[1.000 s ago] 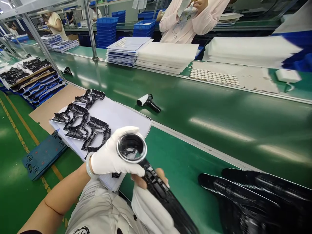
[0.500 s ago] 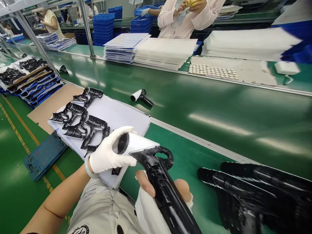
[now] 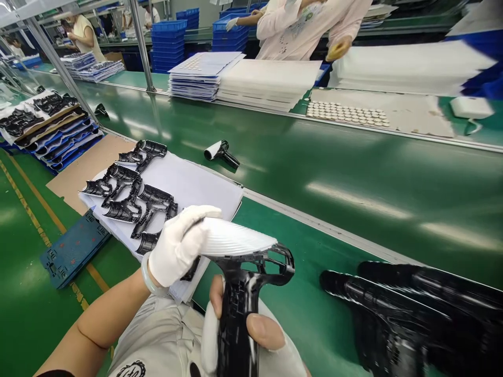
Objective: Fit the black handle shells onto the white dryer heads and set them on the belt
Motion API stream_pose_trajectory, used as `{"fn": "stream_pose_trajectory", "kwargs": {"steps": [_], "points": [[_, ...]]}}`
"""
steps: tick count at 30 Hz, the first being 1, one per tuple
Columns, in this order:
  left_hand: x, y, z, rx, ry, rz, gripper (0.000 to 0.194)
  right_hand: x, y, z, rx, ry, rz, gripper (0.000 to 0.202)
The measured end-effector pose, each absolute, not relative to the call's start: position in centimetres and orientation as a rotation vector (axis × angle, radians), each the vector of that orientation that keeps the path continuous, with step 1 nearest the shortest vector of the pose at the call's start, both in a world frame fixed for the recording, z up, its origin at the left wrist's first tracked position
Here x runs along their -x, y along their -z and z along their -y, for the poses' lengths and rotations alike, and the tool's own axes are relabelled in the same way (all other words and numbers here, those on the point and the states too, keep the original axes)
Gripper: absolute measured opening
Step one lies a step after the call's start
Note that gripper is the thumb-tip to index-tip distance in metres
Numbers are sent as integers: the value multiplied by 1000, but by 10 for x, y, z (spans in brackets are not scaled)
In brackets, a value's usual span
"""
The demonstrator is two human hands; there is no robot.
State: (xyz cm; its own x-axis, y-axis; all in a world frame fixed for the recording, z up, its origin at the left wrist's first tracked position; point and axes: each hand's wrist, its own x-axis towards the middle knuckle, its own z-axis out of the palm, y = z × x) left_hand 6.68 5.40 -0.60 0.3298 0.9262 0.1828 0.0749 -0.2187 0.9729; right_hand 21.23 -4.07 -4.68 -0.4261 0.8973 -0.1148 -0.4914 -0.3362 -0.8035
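The right hand's (image 3: 239, 324) grip was wrapped around the handle of the black-and-white housing (image 3: 239, 262), above the green counter (image 3: 314, 298). The left hand (image 3: 178, 248) clasped its barrel's end, fingertips apparently curled over it, beside black shells (image 3: 155, 201).

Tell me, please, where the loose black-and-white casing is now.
In the head view, the casing lies on the green belt, left of centre, just beyond the far edge of the white sheets that carry the black frames.
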Motion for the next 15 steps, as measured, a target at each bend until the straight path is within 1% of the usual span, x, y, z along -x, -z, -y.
{"fn": "stream_pose_trajectory", "kwargs": {"steps": [4, 8, 12, 15], "points": [[-69, 5, -52, -1525, -1109, -902, 50, -212, 50, 41, 702, -1868, 880, 58], [-66, 10, -52, -1475, -1009, -728, 64, -214, 49, 41, 730, -1783, 935, 58], [-64, 14, -51, -1463, -919, -774, 82, -221, 48, 36, 968, -1669, 1178, 53], [-65, 16, -50, -1518, -926, -748, 92, -227, 44, 30, 1194, -1693, 1395, 41]]}}
